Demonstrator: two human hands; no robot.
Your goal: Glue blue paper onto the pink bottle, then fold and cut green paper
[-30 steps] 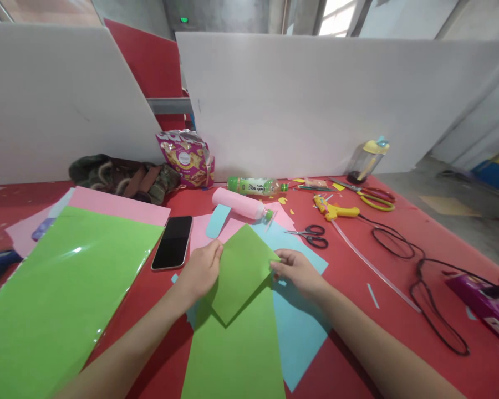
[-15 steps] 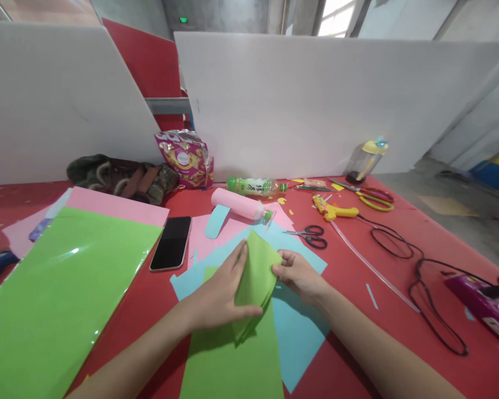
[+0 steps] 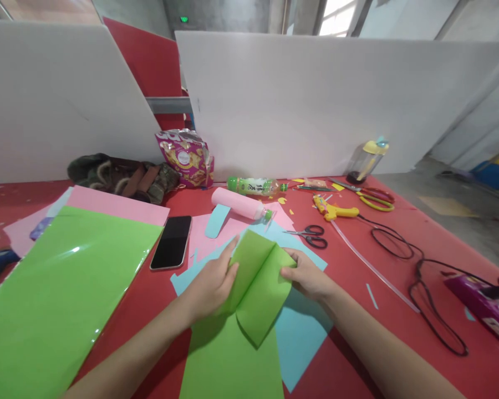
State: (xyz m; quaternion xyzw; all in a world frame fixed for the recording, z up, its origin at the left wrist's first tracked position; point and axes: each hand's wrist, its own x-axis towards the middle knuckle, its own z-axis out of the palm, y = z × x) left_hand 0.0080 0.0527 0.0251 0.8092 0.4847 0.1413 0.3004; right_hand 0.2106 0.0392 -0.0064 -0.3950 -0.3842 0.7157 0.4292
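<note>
Between my hands is a piece of green paper (image 3: 260,282) with a crease down its middle, its two halves standing apart like an open booklet. My left hand (image 3: 214,282) grips its left half, thumb on the front face. With thumb and fingers, my right hand (image 3: 305,271) pinches the right edge. Beneath it lie a larger green sheet (image 3: 233,366) and a light blue sheet (image 3: 303,332). Black-handled scissors (image 3: 311,235) rest just beyond my right hand. A pink-wrapped bottle (image 3: 239,203) with a green cap lies farther back, a blue paper strip (image 3: 217,220) against it.
To the left are a phone (image 3: 171,243) and a glossy pack of green paper (image 3: 66,288). A yellow glue gun (image 3: 335,209), its cord and a purple power strip (image 3: 484,305) occupy the right. A tea bottle (image 3: 255,186) and snack bag (image 3: 186,159) stand along the white board (image 3: 316,105).
The green paper went from a flat square to folded over under my left hand, and now is spread apart again along a crease. My right hand kept hold of its right side.
</note>
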